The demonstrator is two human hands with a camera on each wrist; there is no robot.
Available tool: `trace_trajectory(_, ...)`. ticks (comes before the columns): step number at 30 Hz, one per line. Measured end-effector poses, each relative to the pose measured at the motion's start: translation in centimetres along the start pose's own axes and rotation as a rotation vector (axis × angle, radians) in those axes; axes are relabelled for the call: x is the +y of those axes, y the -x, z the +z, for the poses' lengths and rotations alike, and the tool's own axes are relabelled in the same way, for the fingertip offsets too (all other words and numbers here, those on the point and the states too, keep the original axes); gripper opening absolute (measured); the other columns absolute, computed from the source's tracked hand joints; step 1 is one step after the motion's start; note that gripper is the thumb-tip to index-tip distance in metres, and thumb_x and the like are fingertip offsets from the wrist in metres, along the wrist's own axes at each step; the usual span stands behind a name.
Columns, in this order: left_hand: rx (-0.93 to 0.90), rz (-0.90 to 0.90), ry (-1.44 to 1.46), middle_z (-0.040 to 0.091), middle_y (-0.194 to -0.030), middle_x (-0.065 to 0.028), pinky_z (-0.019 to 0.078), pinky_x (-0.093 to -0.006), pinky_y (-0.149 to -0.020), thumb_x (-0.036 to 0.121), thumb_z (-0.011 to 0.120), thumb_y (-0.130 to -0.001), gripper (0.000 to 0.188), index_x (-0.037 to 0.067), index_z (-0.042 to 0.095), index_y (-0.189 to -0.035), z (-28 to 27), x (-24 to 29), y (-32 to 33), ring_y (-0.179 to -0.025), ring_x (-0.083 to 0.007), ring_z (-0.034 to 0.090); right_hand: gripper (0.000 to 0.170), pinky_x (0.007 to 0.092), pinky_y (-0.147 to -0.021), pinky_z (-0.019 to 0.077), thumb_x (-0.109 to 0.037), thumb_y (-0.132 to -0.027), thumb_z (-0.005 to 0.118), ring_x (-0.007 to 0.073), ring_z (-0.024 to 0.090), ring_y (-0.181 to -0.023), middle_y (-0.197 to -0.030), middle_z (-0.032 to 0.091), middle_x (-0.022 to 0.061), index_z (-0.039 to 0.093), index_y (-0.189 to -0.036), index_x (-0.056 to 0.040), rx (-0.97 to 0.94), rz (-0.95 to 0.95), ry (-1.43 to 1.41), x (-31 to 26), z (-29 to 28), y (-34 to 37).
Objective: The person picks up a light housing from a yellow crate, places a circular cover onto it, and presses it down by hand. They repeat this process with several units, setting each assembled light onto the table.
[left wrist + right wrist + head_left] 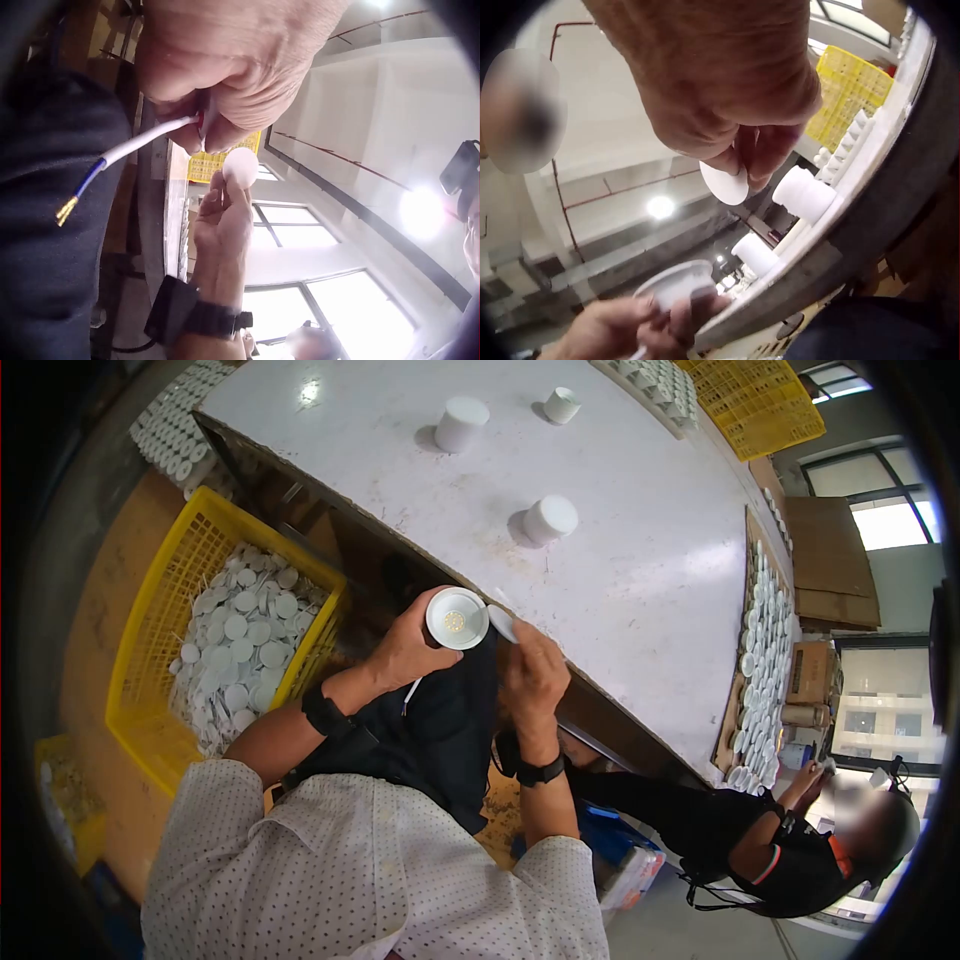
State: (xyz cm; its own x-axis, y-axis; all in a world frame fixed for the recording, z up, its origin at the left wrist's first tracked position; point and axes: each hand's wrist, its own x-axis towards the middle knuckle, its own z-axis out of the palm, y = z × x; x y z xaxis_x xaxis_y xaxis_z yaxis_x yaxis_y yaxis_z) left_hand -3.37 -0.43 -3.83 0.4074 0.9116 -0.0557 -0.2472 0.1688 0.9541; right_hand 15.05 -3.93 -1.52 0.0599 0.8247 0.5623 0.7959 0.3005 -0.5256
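Note:
My left hand [405, 645] grips a round white LED downlight [472, 603], its open face up and a ring of small yellow LEDs showing inside. From its underside comes a white cable [142, 140] ending in blue wire and bare, brass-coloured tips. Just right of the lamp, my right hand [537, 672] pinches a thin white disc [503, 624] between thumb and fingers. The disc stands tilted close to the lamp's rim in the head view. In the right wrist view the disc [725, 184] hangs below the fingertips, apart from the lamp [676, 282].
White cylindrical pieces [551, 520] stand on the white table [640, 600]. A yellow crate [150, 630] full of white discs sits at left. Rows of white round parts [762, 670] lie on a board at the table's right end. Another person [800, 850] works at right.

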Motion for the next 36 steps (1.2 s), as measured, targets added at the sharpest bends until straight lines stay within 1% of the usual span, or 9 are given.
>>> trace_trajectory(1, 0.004, -0.004, -0.003, 0.049, -0.120, -0.0085, 0.0400, -0.0311, -0.095, 0.001, 0.067, -0.068, 0.070, 0.001, 0.034, -0.129, 0.2, 0.0, 0.0, -0.112, -0.0164, 0.047, 0.030, 0.0315, -0.069, 0.0519, 0.006, -0.071, 0.062, 0.0267, 0.063, -0.081, -0.094, 0.065, 0.0116, 0.064, -0.098, -0.0056, -0.004, -0.191, 0.059, -0.3, 0.2, 0.3)
trace_trajectory(6, -0.068, 0.035, 0.100, 0.045, -0.122, -0.0100, 0.0414, -0.0306, -0.094, 0.005, 0.065, -0.075, 0.067, 0.000, 0.029, -0.132, 0.6, 0.2, 0.2, -0.114, -0.0170, 0.045, 0.035, 0.0326, -0.073, 0.0513, 0.003, -0.069, 0.062, 0.0274, 0.061, -0.088, -0.105, 0.061, 0.0105, 0.063, -0.102, -0.0065, -0.040, -0.372, 0.160, -0.8, 1.2, 0.9)
trace_trajectory(8, -0.061, 0.050, 0.050, 0.046, -0.121, -0.0102, 0.0425, -0.0303, -0.093, 0.009, 0.065, -0.078, 0.065, 0.000, 0.030, -0.131, 0.6, 0.4, 0.3, -0.112, -0.0167, 0.046, 0.035, 0.0328, -0.074, 0.0510, 0.002, -0.069, 0.062, 0.0272, 0.061, -0.089, -0.106, 0.061, 0.0103, 0.063, -0.102, -0.0067, -0.048, -0.383, 0.147, -1.1, 1.5, 0.9)
trace_trajectory(10, -0.032, 0.022, -0.010, 0.051, -0.113, -0.0098, 0.0488, -0.0259, -0.078, 0.019, 0.063, -0.082, 0.058, 0.000, 0.033, -0.129, 0.5, 0.4, 0.3, -0.099, -0.0138, 0.053, 0.037, 0.0334, -0.078, 0.0496, 0.000, -0.068, 0.063, 0.0275, 0.060, -0.093, -0.109, 0.060, 0.0096, 0.062, -0.104, -0.0074, -0.071, -0.391, 0.130, -1.4, 1.8, 1.0)
trace_trajectory(11, -0.031, 0.022, -0.010, 0.051, -0.113, -0.0098, 0.0488, -0.0259, -0.078, 0.019, 0.063, -0.082, 0.058, 0.000, 0.033, -0.129, 0.6, 0.5, 0.3, -0.099, -0.0138, 0.053, 0.037, 0.0334, -0.078, 0.0496, 0.000, -0.068, 0.063, 0.0275, 0.060, -0.093, -0.109, 0.060, 0.0096, 0.062, -0.104, -0.0074, -0.072, -0.392, 0.129, -1.5, 1.8, 1.0)
trace_trajectory(13, -0.001, -0.023, -0.099, 0.053, -0.109, -0.0074, 0.0477, -0.0204, -0.062, 0.024, 0.057, -0.086, 0.053, 0.002, 0.035, -0.129, 0.6, 0.8, 0.4, -0.087, -0.0099, 0.053, 0.039, 0.0336, -0.079, 0.0491, 0.000, -0.067, 0.064, 0.0283, 0.059, -0.096, -0.111, 0.059, 0.0090, 0.062, -0.106, -0.0080, -0.087, -0.395, 0.137, -1.7, 2.0, 1.0)
trace_trajectory(16, 0.025, -0.046, -0.072, 0.054, -0.107, -0.0066, 0.0478, -0.0204, -0.061, 0.024, 0.054, -0.088, 0.049, 0.004, 0.036, -0.129, 0.6, 0.6, 0.5, -0.087, -0.0095, 0.053, 0.042, 0.0343, -0.079, 0.0487, 0.000, -0.066, 0.065, 0.0291, 0.057, -0.099, -0.113, 0.058, 0.0084, 0.061, -0.107, -0.0085, -0.089, -0.394, 0.127, -1.9, 2.2, 1.0)
trace_trajectory(29, 0.050, -0.003, -0.056, 0.054, -0.108, -0.0075, 0.0484, -0.0215, -0.064, 0.019, 0.046, -0.092, 0.040, 0.005, 0.037, -0.128, 0.1, 0.2, 0.7, -0.088, -0.0105, 0.054, 0.046, 0.0345, -0.076, 0.0477, 0.001, -0.063, 0.066, 0.0297, 0.056, -0.102, -0.114, 0.058, 0.0079, 0.061, -0.108, -0.0080, -0.109, -0.393, 0.125, -2.5, 2.8, 1.0)
trace_trajectory(36, 0.128, 0.154, -0.149, 0.055, -0.111, -0.0117, 0.0461, -0.0306, -0.085, 0.012, 0.047, -0.088, 0.037, 0.002, 0.042, -0.123, 0.3, -0.6, 0.7, -0.099, -0.0182, 0.054, 0.045, 0.0350, -0.075, 0.0459, -0.002, -0.061, 0.068, 0.0288, 0.055, -0.102, -0.115, 0.059, 0.0062, 0.063, -0.106, -0.0083, -0.076, -0.396, 0.132, -2.8, 2.8, 1.5)
